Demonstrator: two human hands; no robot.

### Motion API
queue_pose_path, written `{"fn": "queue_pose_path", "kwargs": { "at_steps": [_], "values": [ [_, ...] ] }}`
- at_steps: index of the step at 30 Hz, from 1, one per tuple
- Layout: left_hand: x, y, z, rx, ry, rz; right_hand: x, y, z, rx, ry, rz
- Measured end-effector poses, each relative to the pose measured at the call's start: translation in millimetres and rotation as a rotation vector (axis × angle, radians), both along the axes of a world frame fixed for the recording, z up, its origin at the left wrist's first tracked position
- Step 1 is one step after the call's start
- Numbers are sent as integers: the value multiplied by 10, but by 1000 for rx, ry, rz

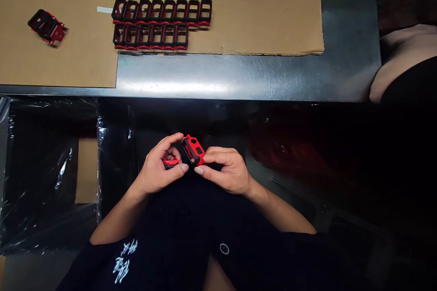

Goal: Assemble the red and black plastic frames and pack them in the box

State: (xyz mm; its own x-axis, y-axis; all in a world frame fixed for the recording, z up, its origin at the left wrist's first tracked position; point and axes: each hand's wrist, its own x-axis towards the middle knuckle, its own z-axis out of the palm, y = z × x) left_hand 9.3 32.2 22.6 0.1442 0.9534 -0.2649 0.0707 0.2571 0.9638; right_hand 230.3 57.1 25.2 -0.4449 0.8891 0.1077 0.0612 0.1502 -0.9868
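Over my lap, my right hand [227, 167] pinches a red-and-black plastic frame [195, 149] between thumb and fingers. It is tilted, with a round hole and a squarish dark patch on its red side. My left hand [160, 166] curls around a second red-and-black plastic piece [171, 163], partly hidden by the fingers. The left index fingertip reaches the top corner of the frame in my right hand, while the left thumb tip lies close to its lower end.
Several similar frames stand in two rows [162, 11] on the cardboard [259, 18] covering the metal table [246, 77]. Another red-and-black piece [47, 26] lies at the left. Below the table edge is a plastic-lined box [41, 159]. A person's arm [406, 50] shows at right.
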Motion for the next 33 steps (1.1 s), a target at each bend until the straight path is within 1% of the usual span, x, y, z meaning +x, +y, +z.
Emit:
{"fn": "queue_pose_path", "kwargs": {
  "at_steps": [2, 4, 6, 8, 10, 15, 17, 18, 21, 23, 25, 27, 29, 32, 33],
  "values": [
    [39, -37, -10, -35, -71, 1, -19, 0, -26, 125, -31, 8],
    [91, -57, -9, -73, -123, 40, -35, 5, -47, 233, -60, 22],
    [143, -63, -4, -111, -178, 94, -43, 9, -58, 299, -81, 33],
    [184, -64, 0, -130, -231, 142, -45, 11, -61, 330, -105, 37],
    [209, -64, 1, -132, -272, 162, -45, 10, -59, 345, -130, 38],
    [224, -77, -7, -62, -253, 105, -55, 8, -51, 365, -123, 31],
    [222, -89, -11, -38, -230, 99, -42, 14, -34, 346, -115, 43],
    [220, -95, -13, -40, -227, 109, -26, 20, -21, 312, -119, 58],
    [214, -114, -20, -82, -237, 150, 51, 50, 31, 97, -137, 117],
    [210, -125, -26, -78, -207, 173, 101, 72, 68, -71, -116, 99],
    [209, -131, -35, 2, -111, 171, 120, 88, 104, -195, -63, 33],
    [213, -125, -53, 140, 26, 141, 96, 94, 141, -250, -15, -19],
    [218, -105, -86, 345, 160, 80, 40, 94, 173, -221, -17, -40],
    [214, -59, -157, 714, 367, -11, -39, 90, 194, -123, -93, -75],
    [207, -45, -181, 813, 438, -35, -51, 89, 189, -104, -102, -83]
  ]
}}
